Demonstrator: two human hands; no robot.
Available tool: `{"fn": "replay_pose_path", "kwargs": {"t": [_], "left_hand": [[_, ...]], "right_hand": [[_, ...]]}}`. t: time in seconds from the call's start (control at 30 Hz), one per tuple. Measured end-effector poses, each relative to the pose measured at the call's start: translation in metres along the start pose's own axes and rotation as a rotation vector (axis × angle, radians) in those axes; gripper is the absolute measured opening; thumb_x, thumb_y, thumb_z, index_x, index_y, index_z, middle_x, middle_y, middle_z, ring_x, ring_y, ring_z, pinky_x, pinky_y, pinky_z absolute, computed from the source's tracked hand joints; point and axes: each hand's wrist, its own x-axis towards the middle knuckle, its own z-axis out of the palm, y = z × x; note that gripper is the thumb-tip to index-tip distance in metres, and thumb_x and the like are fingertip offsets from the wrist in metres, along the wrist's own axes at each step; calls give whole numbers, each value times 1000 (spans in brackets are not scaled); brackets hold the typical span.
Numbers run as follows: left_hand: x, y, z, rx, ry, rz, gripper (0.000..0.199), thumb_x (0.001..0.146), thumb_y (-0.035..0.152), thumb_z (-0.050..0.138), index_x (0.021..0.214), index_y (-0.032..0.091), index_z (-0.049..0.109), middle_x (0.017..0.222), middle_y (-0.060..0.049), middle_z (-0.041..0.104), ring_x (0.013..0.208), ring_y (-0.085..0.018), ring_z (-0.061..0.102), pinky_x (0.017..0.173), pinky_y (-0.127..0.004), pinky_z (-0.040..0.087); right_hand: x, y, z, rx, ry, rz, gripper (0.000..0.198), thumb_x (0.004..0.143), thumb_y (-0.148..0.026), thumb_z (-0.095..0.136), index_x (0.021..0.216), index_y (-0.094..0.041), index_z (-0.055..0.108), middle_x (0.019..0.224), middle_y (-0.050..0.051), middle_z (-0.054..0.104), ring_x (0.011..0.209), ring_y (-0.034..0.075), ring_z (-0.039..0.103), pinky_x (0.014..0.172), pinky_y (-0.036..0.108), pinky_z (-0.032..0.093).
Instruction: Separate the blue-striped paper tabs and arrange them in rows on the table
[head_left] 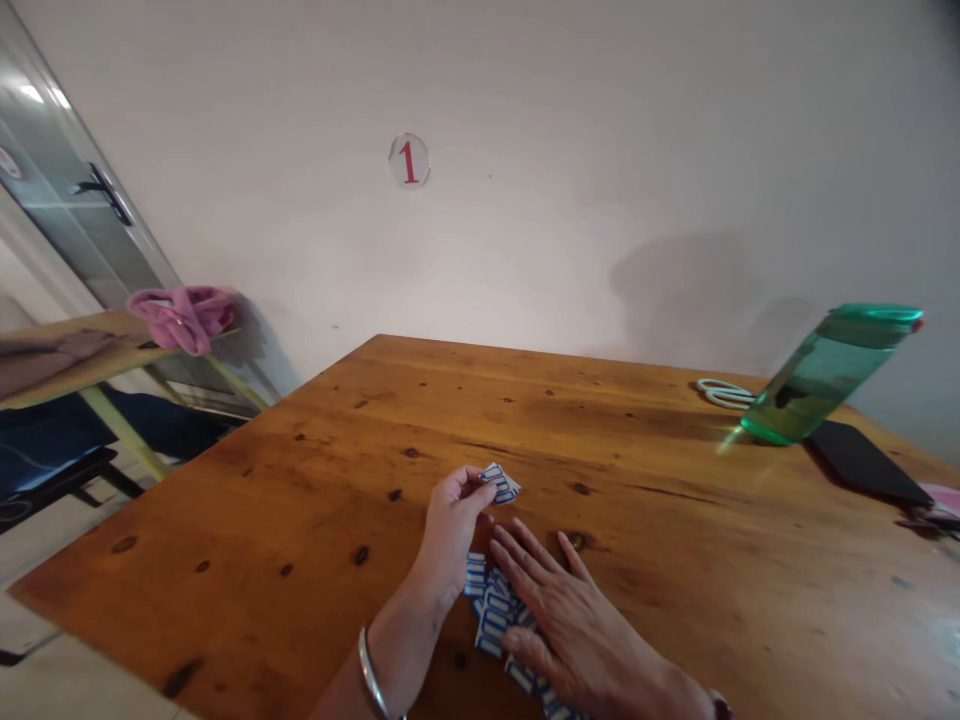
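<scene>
Between the thumb and fingers of my left hand (454, 515) are a few small blue-and-white cards (499, 484), fanned a little and held just above the wooden table (345, 450). My right hand (559, 605) lies flat, palm down, its fingers stretched out and spread. Under and beside it is a loose pile of similar blue-and-white cards (493, 618), overlapping one another. The right palm hides part of this pile. Printing on the cards is too small to read.
A green water bottle (829, 375) stands at the right, near a coiled white cable (724, 393) and a dark flat object (870, 465). Behind the table rises a white wall with a round number sign (409, 162). A pink cloth (184, 315) lies on another table at left.
</scene>
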Motion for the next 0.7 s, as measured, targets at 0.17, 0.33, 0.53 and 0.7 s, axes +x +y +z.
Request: {"fn": "replay_pose_path", "kwargs": {"t": [0.17, 0.33, 0.53, 0.7], "left_hand": [[0, 0, 0, 9, 20, 19, 8, 59, 18, 61, 65, 15, 57, 58, 4, 54, 51, -7, 46, 48, -18, 35], [-4, -10, 9, -14, -46, -66, 9, 59, 18, 59, 65, 15, 53, 51, 6, 49, 44, -6, 39, 44, -18, 31], [-15, -21, 25, 41, -191, -101, 4, 62, 14, 55, 66, 14, 54, 57, 4, 52, 48, -6, 41, 48, -18, 32], [-15, -23, 27, 94, -236, -79, 3, 64, 15, 54, 66, 15, 56, 58, 3, 52, 52, -8, 45, 53, -20, 36]], "right_hand": [[2, -2, -8, 103, 38, -49, 51, 85, -42, 41, 133, -27, 32, 141, 5, 31, 130, 29, 20, 101, 57, 17], [0, 20, -10, 368, 535, 293, 25, 84, -33, 44, 96, -18, 59, 95, 10, 64, 87, 23, 60, 77, 37, 47], [2, 26, -4, 838, 596, 369, 25, 78, -36, 54, 94, -17, 54, 78, 5, 65, 67, 19, 61, 58, 29, 47], [7, 24, -2, 730, 652, 353, 16, 79, -31, 52, 81, -17, 58, 73, 3, 63, 65, 16, 57, 58, 25, 44]]}}
